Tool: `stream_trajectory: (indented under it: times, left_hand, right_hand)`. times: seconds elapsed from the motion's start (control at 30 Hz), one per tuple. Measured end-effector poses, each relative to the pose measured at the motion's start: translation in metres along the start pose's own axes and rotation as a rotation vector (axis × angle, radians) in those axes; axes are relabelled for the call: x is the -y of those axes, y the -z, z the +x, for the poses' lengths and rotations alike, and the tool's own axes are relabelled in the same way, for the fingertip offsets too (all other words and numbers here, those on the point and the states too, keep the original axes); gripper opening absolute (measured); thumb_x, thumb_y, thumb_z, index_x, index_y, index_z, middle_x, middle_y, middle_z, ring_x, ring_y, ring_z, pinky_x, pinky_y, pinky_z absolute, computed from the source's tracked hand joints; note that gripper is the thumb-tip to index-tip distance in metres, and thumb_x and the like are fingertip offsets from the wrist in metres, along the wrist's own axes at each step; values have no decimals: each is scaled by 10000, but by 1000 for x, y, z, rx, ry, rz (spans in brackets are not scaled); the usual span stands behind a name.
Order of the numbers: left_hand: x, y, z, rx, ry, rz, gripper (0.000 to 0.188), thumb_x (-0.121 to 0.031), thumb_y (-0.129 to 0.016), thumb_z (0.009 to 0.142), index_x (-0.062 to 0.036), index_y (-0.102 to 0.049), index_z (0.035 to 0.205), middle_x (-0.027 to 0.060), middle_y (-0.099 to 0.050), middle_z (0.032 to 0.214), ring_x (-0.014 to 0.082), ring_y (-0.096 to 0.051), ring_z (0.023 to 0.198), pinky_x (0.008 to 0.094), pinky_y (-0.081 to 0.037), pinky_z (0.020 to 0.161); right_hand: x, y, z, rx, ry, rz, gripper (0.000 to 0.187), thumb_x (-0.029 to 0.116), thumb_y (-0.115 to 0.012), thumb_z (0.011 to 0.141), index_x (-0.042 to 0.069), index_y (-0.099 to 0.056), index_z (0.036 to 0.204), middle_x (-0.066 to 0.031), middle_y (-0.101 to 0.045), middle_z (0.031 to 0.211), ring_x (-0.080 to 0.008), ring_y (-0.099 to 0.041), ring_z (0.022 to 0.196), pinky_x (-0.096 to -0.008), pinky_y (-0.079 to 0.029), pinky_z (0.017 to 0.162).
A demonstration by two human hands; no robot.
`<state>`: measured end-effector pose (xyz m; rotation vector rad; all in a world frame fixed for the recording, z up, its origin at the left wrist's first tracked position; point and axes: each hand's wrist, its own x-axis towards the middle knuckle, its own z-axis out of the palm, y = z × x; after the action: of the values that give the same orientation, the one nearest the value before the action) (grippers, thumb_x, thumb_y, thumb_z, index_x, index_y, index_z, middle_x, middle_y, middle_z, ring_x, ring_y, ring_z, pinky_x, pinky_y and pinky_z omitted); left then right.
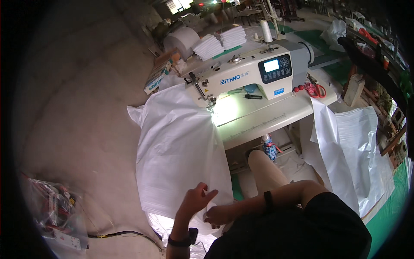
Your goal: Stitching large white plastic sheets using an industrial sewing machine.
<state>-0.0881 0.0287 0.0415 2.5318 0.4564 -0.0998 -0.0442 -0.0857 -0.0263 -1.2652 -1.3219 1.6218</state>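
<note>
A large white plastic sheet (181, 155) hangs from the sewing machine (246, 73) down toward my lap. Its top reaches the lit needle area (215, 113). My left hand (196, 201) is over the sheet's lower part, thumb and forefinger apart, with nothing visible between them. Close beside it, my right hand (221, 215) is bent inward with its fingers curled against the white material; what they grip, if anything, is hidden. Black bands circle both wrists. The machine's screen is lit, and a black snipping tool (253, 97) lies under its arm.
Red-handled scissors (319, 91) lie at the table's right end. More white sheets (353, 146) hang at the right. Behind the machine are stacked white pieces (233, 37), a large roll (181, 41) and a thread cone (266, 31). A clear bag (56, 211) sits on the floor, lower left.
</note>
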Motion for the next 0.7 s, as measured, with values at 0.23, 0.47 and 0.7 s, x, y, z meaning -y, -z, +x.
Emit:
stream_trajectory:
  times: [0.23,0.47,0.7]
  left_hand:
    - [16,-73,-21,-248,10,-153,245,-163,-523,830,-14,-509,1024,207,-589,692,381,-606,656,442,-467,594]
    - [8,-91,-19,-256,-57,-82,224,-208,-496,853,-53,-521,1013,225,-599,714,423,-595,717,474,-457,597]
    - [27,-82,-24,-309,-53,-146,205,-234,-498,877,-36,-548,877,168,-580,667,253,-569,588,359,-442,578]
  right_hand:
    - [-51,31,-62,-457,-115,-520,511,466,-562,820,-30,-639,915,-191,-621,906,-263,-618,875,-421,-473,746]
    - [-112,50,-32,-401,-138,369,371,375,-615,825,81,-616,1052,-146,-618,910,-228,-619,861,-335,-484,842]
    - [-71,3,-21,-419,122,-319,328,314,-603,791,30,-658,944,-111,-660,931,-243,-614,852,-364,-457,762]
